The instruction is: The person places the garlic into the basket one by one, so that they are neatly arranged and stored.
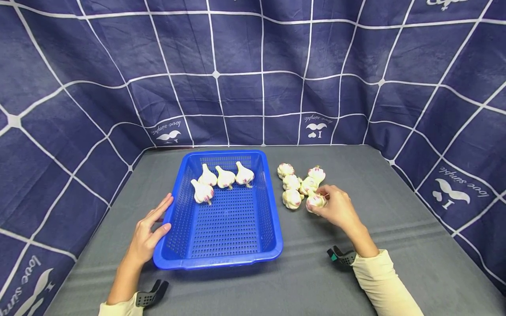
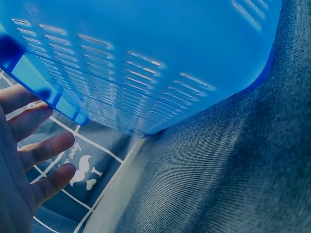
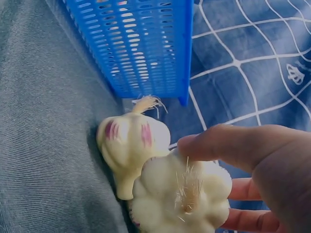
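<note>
A rounded, cream-white garlic bulb with dry, wispy roots is grasped between the thumb and curled fingers of the right hand, beside five similar purple-streaked bulbs clustered to the right of a rectangular, perforated blue plastic basket. The basket's left rim is touched by the left hand, whose fingers are extended and unclenched. Four long-necked, purple-marked white bulbs are contained in its far half, and the basket is supported by a grey, cloth-like table surface.
</note>
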A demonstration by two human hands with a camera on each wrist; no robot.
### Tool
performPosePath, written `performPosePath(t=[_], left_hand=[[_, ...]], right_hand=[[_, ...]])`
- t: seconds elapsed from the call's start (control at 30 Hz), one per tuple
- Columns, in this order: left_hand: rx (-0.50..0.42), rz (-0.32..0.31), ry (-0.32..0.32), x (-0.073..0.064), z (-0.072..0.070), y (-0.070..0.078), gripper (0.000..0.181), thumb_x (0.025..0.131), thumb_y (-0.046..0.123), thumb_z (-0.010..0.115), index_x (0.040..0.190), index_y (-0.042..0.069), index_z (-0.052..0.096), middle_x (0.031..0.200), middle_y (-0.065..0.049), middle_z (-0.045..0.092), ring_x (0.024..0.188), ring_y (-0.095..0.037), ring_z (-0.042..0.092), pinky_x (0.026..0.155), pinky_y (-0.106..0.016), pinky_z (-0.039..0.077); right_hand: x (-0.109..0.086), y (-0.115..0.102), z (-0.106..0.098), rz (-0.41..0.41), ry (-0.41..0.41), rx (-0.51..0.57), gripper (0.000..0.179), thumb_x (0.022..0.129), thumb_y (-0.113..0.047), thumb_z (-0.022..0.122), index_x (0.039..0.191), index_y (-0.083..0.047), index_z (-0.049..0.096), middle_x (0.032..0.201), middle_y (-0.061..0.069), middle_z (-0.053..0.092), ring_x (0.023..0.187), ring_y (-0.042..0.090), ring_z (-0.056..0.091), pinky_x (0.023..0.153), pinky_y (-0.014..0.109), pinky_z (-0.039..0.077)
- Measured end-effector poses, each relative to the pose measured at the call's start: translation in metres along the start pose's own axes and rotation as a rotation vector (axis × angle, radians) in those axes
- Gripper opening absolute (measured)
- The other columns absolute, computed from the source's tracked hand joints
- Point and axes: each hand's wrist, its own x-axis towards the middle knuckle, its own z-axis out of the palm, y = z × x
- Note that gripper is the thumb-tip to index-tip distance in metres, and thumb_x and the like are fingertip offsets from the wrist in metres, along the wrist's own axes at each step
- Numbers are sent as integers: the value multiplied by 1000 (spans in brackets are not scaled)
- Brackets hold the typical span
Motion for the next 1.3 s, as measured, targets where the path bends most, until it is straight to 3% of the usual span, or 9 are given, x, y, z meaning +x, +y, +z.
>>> performPosePath(t=[0.2, 0.23, 0.4, 0.53, 0.8, 1.03, 1.17, 1.3], left_hand=[[1, 13, 9, 0, 1, 1, 57, 77, 2, 54, 133, 5, 47, 139, -12, 42, 112, -4, 47, 77, -23, 39], [9, 12, 8, 2, 0, 8, 56, 77, 1, 54, 133, 3, 47, 138, -14, 42, 111, -4, 47, 77, -23, 39], [6, 3, 0, 1, 0, 6, 56, 77, 1, 54, 132, 2, 47, 138, -15, 42, 113, -5, 47, 78, -19, 38], [1, -6, -3, -1, 0, 0, 57, 77, 2, 54, 133, 5, 47, 139, -12, 41, 114, -5, 46, 78, -21, 38], [6, 29, 9, 0, 0, 1, 57, 76, 2, 55, 133, 4, 48, 138, -13, 42, 115, -6, 47, 77, -22, 38], [-9, 19, 8, 0, 1, 0, 56, 77, 3, 54, 133, 4, 47, 138, -14, 42, 116, -7, 47, 76, -26, 39], [-13, 43, 16, 0, 1, -2, 56, 77, 2, 54, 132, 2, 48, 137, -16, 43, 114, -8, 48, 75, -27, 40], [-12, 26, 8, 0, 0, -2, 56, 77, 3, 54, 133, 3, 47, 138, -14, 42, 114, -7, 47, 75, -27, 40]], right_hand=[[0, 2, -1, -35, 40, 40, 48, 60, -32, 82, 95, -6, 64, 84, 8, 59, 77, 24, 58, 64, 39, 44], [0, 2, -1, -45, 55, 48, 49, 59, -31, 82, 96, -6, 64, 84, 7, 59, 76, 23, 57, 63, 38, 44], [0, 1, 1, -89, 132, 73, 55, 59, -29, 80, 105, -4, 65, 85, 7, 54, 73, 20, 51, 61, 36, 41], [-1, -1, 2, -91, 149, 78, 62, 59, -26, 79, 112, 0, 64, 88, 7, 52, 73, 19, 47, 63, 35, 40], [-1, -2, 5, -78, 187, 95, 55, 59, -25, 79, 107, -1, 66, 87, 7, 45, 73, 19, 45, 63, 34, 40], [-1, -2, 6, -78, 187, 111, 54, 60, -27, 80, 106, -3, 65, 89, 7, 49, 74, 20, 49, 65, 36, 43], [-1, -3, 5, -65, 157, 144, 54, 61, -26, 80, 107, -3, 63, 91, 7, 50, 73, 18, 55, 65, 36, 48], [-1, -4, 5, -46, 123, 176, 57, 62, -25, 81, 110, -1, 61, 94, 8, 51, 70, 18, 59, 63, 36, 51]])
